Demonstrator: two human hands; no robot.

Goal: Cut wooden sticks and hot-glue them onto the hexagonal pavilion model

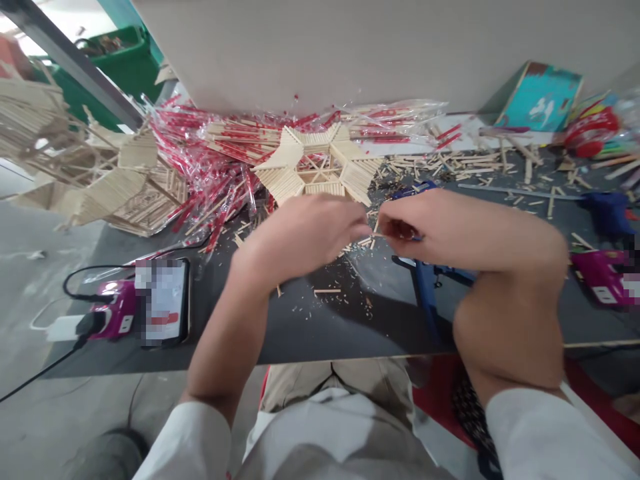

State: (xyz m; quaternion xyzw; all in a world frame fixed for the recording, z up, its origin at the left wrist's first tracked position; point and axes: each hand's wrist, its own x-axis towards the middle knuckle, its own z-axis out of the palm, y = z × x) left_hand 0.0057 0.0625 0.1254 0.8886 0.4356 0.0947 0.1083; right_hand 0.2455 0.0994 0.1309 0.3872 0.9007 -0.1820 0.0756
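Above the middle of the dark table, my left hand (pixel 315 230) has its fingers pinched together, partly blurred. Close to its right, my right hand (pixel 425 223) is curled, with a thin wooden stick (pixel 378 235) at its fingertips. Whether my left fingers also grip something is too small to tell. Just behind both hands lies a star-shaped frame of wooden sticks (pixel 325 175), its front edge partly covered by my left hand. A blue tool (pixel 426 300) lies beneath my right hand, largely covered by it.
Red-and-clear wrapped stick bundles (pixel 200 147) line the back. At left are a larger stick structure (pixel 115 180), a phone (pixel 164 303) and a purple power strip (pixel 120 308). Loose sticks (pixel 465 162), a blue glue gun (pixel 607 212) and another purple strip (pixel 600 277) lie at right.
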